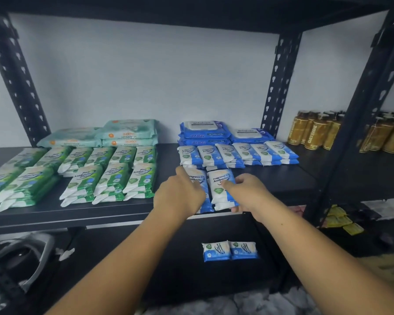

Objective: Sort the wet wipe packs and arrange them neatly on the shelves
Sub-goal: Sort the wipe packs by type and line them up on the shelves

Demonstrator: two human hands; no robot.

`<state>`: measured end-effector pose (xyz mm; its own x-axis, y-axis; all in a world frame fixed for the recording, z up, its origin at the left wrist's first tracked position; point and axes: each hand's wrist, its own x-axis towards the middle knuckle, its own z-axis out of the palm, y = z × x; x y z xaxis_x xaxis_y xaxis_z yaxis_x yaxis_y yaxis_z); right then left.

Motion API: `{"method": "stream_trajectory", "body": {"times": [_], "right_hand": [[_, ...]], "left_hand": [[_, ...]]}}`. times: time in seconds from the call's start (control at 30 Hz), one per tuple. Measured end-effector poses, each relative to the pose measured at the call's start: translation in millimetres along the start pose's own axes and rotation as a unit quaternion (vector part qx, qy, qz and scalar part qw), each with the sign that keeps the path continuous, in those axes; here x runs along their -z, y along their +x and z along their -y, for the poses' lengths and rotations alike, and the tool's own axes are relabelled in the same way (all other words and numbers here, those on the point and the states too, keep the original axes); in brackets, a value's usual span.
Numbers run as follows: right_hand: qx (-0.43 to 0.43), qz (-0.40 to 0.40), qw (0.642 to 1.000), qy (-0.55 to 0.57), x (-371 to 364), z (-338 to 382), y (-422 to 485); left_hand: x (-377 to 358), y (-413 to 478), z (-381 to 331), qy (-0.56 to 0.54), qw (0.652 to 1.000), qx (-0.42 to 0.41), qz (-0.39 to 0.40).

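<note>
Bare forearms [127,253], left hand [180,195], right hand [248,194].

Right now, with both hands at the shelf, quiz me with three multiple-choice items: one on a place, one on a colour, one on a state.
1. Where do the two loose packs lie?
A. On the top shelf
B. On the lower shelf, beneath the middle shelf
C. In a box

2. What colours are the left small packs on the middle shelf?
A. Red and black
B. Yellow
C. Green and white

3. What is the right hand doing?
A. Gripping the front right blue stack, thumb on top
B. Hanging free
C. Pointing at the wall

Answers: B, they sit side by side on the dark board under the middle shelf. C, their wrappers are green and white. A, the thumb lies on the stack's face and a fingertip shows at its near end.
</note>
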<state>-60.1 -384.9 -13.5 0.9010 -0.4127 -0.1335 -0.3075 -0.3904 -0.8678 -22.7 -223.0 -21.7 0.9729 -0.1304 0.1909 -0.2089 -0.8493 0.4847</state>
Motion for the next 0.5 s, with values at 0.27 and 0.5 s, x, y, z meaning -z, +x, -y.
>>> {"method": "stream_trajectory", "body": {"times": [0.27, 0.5], "right_hand": [[0.154, -0.104, 0.960, -0.208, -3, -19, -15], [0.370, -0.085, 0.870, -0.316, -1, -56, -26]], "left_hand": [[11, -9, 16, 0.132, 0.985, -0.075, -0.077], [-6, -35, 50, 0.102, 0.935, -0.327, -0.095]]}}
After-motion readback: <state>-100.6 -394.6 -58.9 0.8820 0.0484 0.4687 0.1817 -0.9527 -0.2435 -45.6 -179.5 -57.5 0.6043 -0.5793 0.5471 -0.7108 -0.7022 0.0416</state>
